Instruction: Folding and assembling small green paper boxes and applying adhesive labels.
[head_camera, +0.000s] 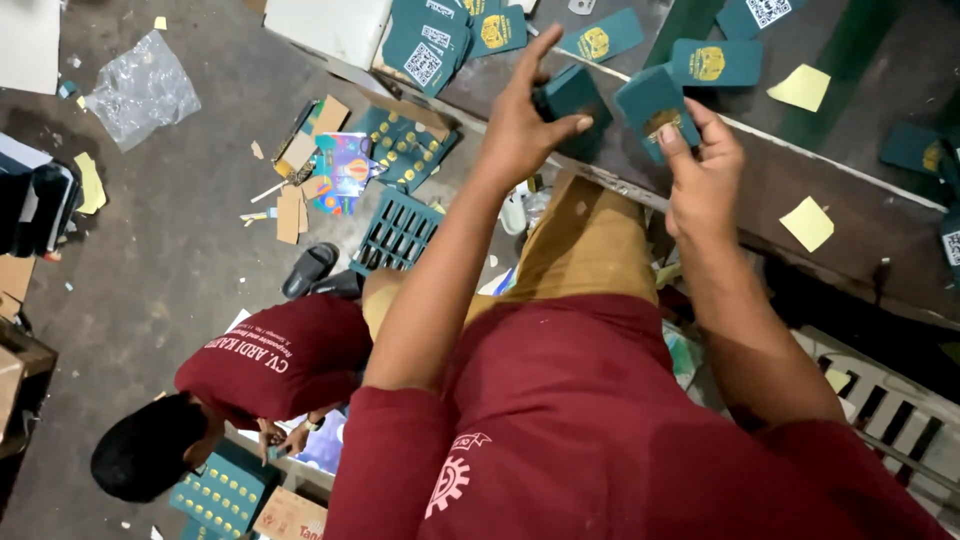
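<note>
Left hand (520, 125) is pinching a teal card stack (575, 98) at the counter (800, 185) edge, squaring it; right hand (700, 165), fingers curled, is gripping another teal card (652, 108) ready alongside.

A crumpled plastic bag (142, 87) and a black sandal (309, 269) lie on the floor (180, 250).

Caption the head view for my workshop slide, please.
Left hand and right hand each grip a teal card at a dark table.
</note>
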